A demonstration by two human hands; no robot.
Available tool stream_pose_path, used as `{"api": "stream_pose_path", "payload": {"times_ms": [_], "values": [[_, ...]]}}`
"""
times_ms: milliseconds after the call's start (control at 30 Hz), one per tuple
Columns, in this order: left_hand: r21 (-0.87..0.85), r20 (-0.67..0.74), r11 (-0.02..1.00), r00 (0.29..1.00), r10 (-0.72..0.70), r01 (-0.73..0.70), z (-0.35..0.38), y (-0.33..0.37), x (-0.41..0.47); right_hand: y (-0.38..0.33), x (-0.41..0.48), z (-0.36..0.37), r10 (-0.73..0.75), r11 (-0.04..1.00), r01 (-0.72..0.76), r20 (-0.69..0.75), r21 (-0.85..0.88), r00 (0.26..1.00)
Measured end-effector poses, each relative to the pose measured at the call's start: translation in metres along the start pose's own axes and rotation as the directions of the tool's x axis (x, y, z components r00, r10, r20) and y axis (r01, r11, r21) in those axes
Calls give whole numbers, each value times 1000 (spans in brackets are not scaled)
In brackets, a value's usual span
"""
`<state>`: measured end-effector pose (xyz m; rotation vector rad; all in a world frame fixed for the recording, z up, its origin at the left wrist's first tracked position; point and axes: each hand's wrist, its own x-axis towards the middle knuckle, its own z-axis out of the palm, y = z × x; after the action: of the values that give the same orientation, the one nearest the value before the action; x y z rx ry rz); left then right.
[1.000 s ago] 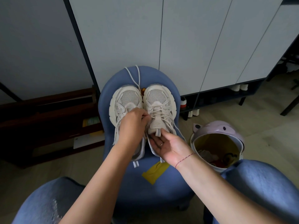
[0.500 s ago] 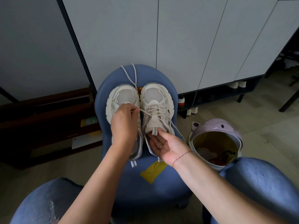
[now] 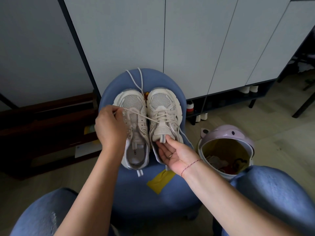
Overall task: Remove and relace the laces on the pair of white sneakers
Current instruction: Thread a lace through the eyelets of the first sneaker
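Pinches a lace (image 3: pixel 144 116) in the clenched left hand (image 3: pixel 110 126), held taut from 9 o'clock across the bare shoe (image 3: pixel 133 103) to the laced shoe (image 3: pixel 162 101). Grips that shoe's tongue (image 3: pixel 161 130) between thumb and fingers of the palm-up right hand (image 3: pixel 175 152). Shows both shoes side by side, toes to 12, on a stool (image 3: pixel 153 198), with 1 loose lace (image 3: pixel 136 80) past the toes and a bin (image 3: pixel 245 142) at 3 o'clock.

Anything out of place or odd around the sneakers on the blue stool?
Two things. A loose white shoelace lies beyond the toes, reaching the round blue padded stool's far edge, evidently out of the unlaced left white mesh sneaker. A yellow tape strip is stuck askew on the seat's near side.
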<state>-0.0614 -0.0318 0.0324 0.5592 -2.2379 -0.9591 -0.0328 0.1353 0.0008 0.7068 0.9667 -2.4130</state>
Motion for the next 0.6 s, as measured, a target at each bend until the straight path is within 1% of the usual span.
{"api": "stream_pose_path", "payload": {"times_ms": [67, 133, 167, 200, 233, 267, 333, 367, 400, 467, 600], "values": [[-12, -17, 998, 998, -55, 55, -7, -4, 8, 0, 0, 0, -4, 1000, 4, 2, 1, 1000], [23, 20, 996, 996, -88, 88, -11, -7, 12, 0, 0, 0, 0, 1000, 0, 6, 9, 1000], [53, 63, 996, 995, -73, 70, -11, -5, 11, 0, 0, 0, 3, 1000, -3, 5, 17, 1000], [64, 125, 998, 992, -28, 20, -10, -2, 9, 0, 0, 0, 6, 1000, -6, 5, 25, 1000], [44, 207, 997, 977, 48, -59, -9, 3, 4, 1, 0, 1, 10, 1000, -10, 7, 30, 1000], [0, 294, 989, 945, 142, -148, -5, 7, -1, 0, 0, 1, 14, 999, -15, 9, 32, 1000], [-64, 449, 952, 843, 296, -300, 5, 13, -11, 0, -1, 1, 20, 999, -20, 12, 29, 1000], [-65, 505, 936, 797, 331, -347, 11, 14, -16, 0, -1, 1, 19, 999, -20, 12, 27, 1000], [-50, 540, 926, 770, 339, -373, 16, 14, -19, 0, -1, 1, 18, 1000, -19, 12, 23, 1000], [-30, 552, 927, 768, 326, -373, 22, 11, -22, 0, -2, 1, 16, 1000, -16, 16, 15, 1000], [-30, 502, 944, 812, 299, -329, 24, 10, -20, -1, -3, 0, 18, 1000, -19, 17, 19, 1000]]}}
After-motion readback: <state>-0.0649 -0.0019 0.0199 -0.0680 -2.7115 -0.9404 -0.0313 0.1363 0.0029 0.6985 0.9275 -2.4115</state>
